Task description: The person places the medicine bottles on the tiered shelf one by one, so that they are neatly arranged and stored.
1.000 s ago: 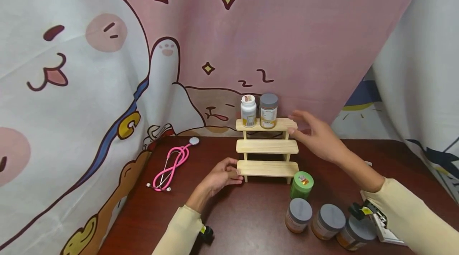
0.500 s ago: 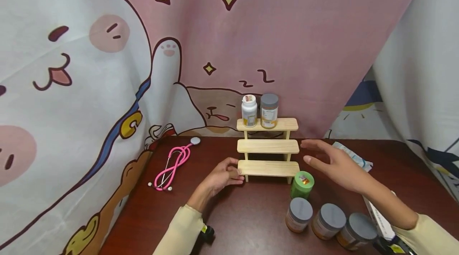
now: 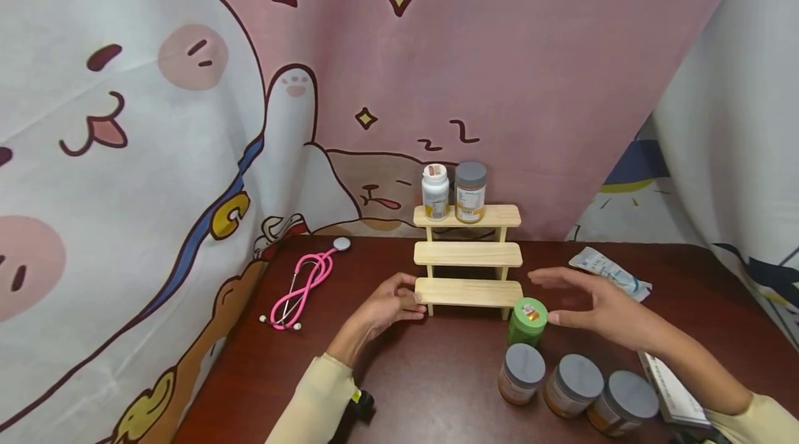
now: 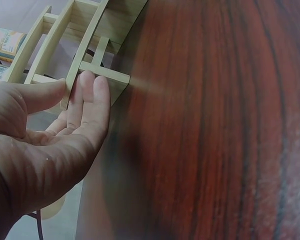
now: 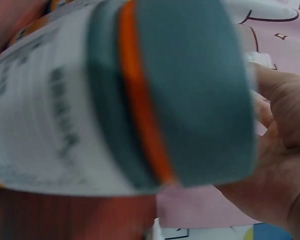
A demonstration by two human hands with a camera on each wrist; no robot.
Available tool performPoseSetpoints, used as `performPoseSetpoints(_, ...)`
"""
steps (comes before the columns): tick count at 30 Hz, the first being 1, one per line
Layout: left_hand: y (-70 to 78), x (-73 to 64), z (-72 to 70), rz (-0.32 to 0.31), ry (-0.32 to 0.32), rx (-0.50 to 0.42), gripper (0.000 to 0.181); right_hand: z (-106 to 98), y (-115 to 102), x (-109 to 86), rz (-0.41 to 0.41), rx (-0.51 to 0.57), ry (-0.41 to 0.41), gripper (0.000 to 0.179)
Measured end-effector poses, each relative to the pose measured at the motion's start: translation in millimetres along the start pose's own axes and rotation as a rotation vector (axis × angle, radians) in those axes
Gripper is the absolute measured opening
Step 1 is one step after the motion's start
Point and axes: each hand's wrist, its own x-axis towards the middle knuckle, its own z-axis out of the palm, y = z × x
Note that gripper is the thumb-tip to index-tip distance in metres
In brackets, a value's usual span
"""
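Note:
A three-step wooden display stand (image 3: 468, 255) stands at the middle back of the table. My left hand (image 3: 388, 306) pinches the left end of its lowest step, thumb above and fingers below, as the left wrist view also shows. On the top step are a white pill bottle (image 3: 435, 193) and a grey-lidded jar (image 3: 470, 193). Beside the stand's right front corner is a green jar (image 3: 528, 322). My right hand (image 3: 602, 305) hovers just right of it, holding nothing, thumb and fingers apart, with the thumb tip close to the green lid.
Several grey-lidded jars (image 3: 574, 386) stand in front of the green jar; one grey lid (image 5: 200, 90) looms large in the right wrist view. Behind my right hand lies a white-and-blue packet (image 3: 608, 272). A white box (image 3: 677, 392) lies at right, a pink stethoscope (image 3: 304, 284) at left.
My right hand has come away from the top step, down and toward the green jar, uncovering the packet. The left hand keeps its hold on the lowest step.

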Motion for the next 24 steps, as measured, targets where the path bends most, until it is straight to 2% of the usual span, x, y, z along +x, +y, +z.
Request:
performPoseSetpoints(6,-0.5,0.8,-1.6,0.003,-0.008,0.002,0.039,0.5,10.1,-1.8,0.046,0.122,-0.111,0.062)
performPoseSetpoints(14,-1.7,1.2,-4.1,-0.012,-0.021,0.009,0.04,6.4,17.0,5.0,-0.003,0.264,-0.229,0.066)
performPoseSetpoints(17,-2.5,0.6,-4.9,-0.02,-0.022,0.009,0.041,7.6,17.8,7.8,0.001,0.249,-0.262,0.067)
performPoseSetpoints(21,-1.8,1.7,-4.9,-0.018,-0.026,0.014,0.04,7.7,18.7,10.9,0.005,0.191,-0.256,0.062)
performPoseSetpoints(24,-0.7,2.5,-4.6,-0.014,-0.025,0.025,0.039,8.6,19.7,12.8,0.006,0.187,-0.254,0.061)
